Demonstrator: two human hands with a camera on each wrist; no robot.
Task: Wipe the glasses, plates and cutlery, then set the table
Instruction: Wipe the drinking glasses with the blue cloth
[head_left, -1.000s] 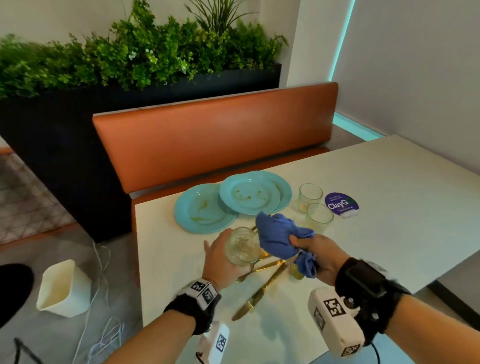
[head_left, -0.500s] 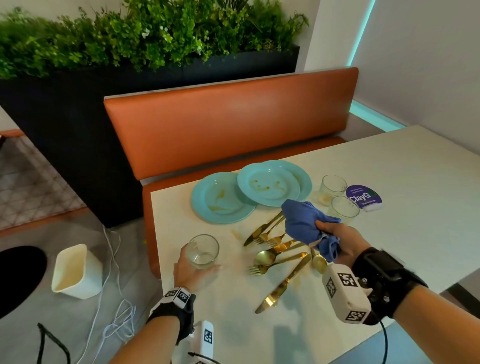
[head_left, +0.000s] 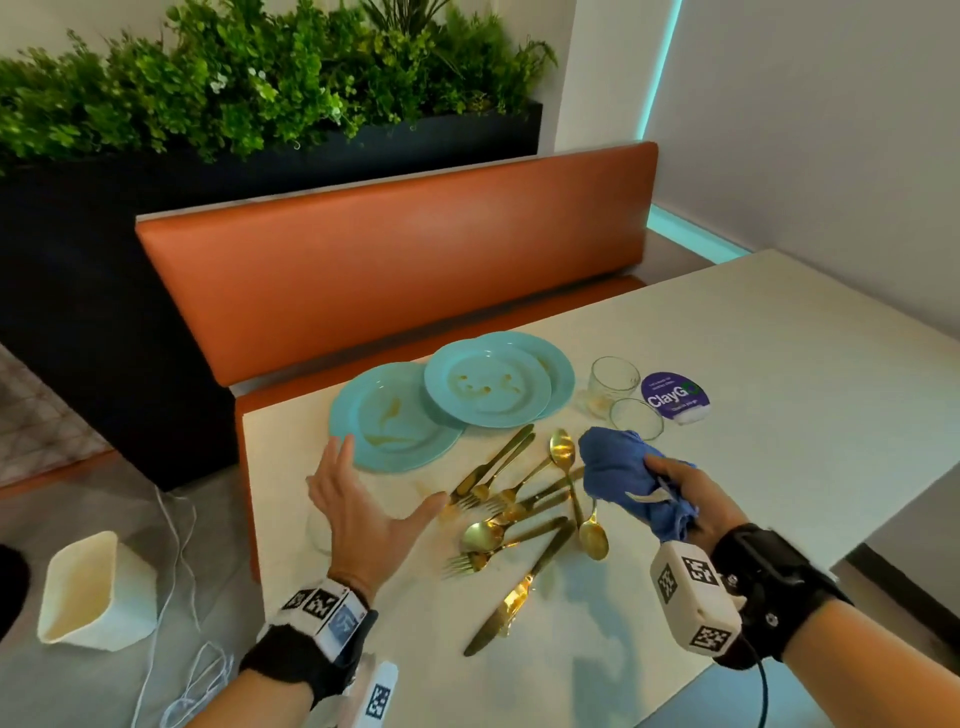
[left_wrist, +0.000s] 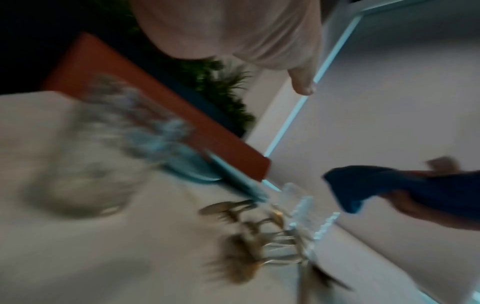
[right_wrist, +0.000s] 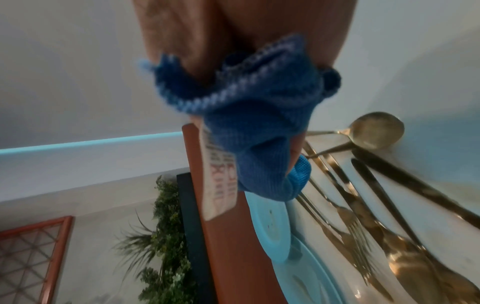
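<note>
My left hand (head_left: 382, 488) hovers open with spread fingers over the table's left part. A clear glass (head_left: 318, 531) stands just behind it near the left edge, mostly hidden; in the left wrist view the glass (left_wrist: 78, 185) is a blur below the palm. My right hand (head_left: 670, 483) grips a bunched blue cloth (head_left: 618, 470) above the heap of gold cutlery (head_left: 519, 506). Three stained turquoise plates (head_left: 395, 415) overlap at the back. Two more glasses (head_left: 613, 382) stand to their right. In the right wrist view the cloth (right_wrist: 259, 133) hangs over forks and a spoon (right_wrist: 376, 129).
A gold knife (head_left: 514, 597) lies apart, nearer me. A purple ClayGo sign (head_left: 675, 395) sits beside the glasses. An orange bench (head_left: 395, 275) backs the table (head_left: 779, 364), with a planter behind. A white bin (head_left: 98, 592) and cables lie on the floor at left.
My left hand carried the glass away from the cloth, set it down near the table's left edge, let go and now hovers open. The right hand kept the cloth over the cutlery.
</note>
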